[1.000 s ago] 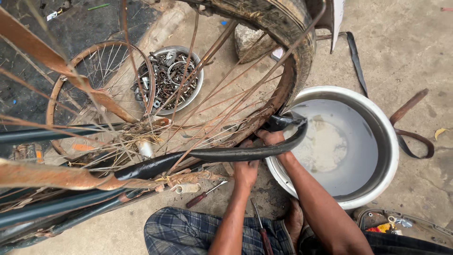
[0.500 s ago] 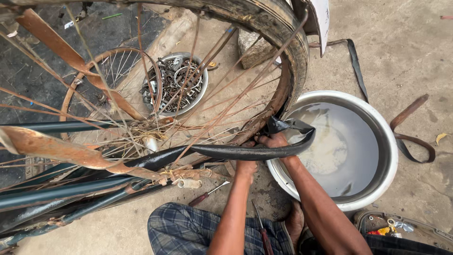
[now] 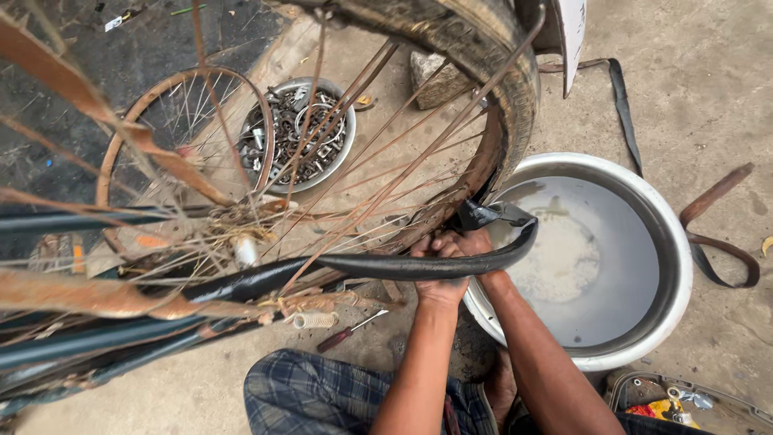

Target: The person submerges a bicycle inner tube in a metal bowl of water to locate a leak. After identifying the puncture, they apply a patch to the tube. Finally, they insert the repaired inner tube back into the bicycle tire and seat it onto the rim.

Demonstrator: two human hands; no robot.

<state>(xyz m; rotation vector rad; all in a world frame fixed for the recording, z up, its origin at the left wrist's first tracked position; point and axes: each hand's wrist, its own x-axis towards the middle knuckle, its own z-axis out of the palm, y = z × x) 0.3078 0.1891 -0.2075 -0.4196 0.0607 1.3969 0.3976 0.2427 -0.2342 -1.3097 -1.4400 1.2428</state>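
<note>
A black rubber inner tube (image 3: pixel 419 264) hangs out of a rusty bicycle wheel (image 3: pixel 483 89) with a worn tyre and thin spokes. My left hand (image 3: pixel 439 278) grips the tube from below, near the rim. My right hand (image 3: pixel 473 242) pinches the tube's folded end just over the edge of a wide metal basin of cloudy water (image 3: pixel 596 266). Both forearms reach up from the bottom of the view, over my checked cloth-covered knee (image 3: pixel 322 395).
A small metal bowl of nuts and bolts (image 3: pixel 296 133) sits behind the spokes. A screwdriver (image 3: pixel 346 332) and a spring (image 3: pixel 314 320) lie on the concrete. Rubber strips (image 3: pixel 717 242) lie right of the basin. A second rusty rim (image 3: pixel 161 129) and a stone (image 3: pixel 439 76) are near.
The view shifted slightly. My hands kept hold of the tube and moved its end a little farther over the basin's rim.
</note>
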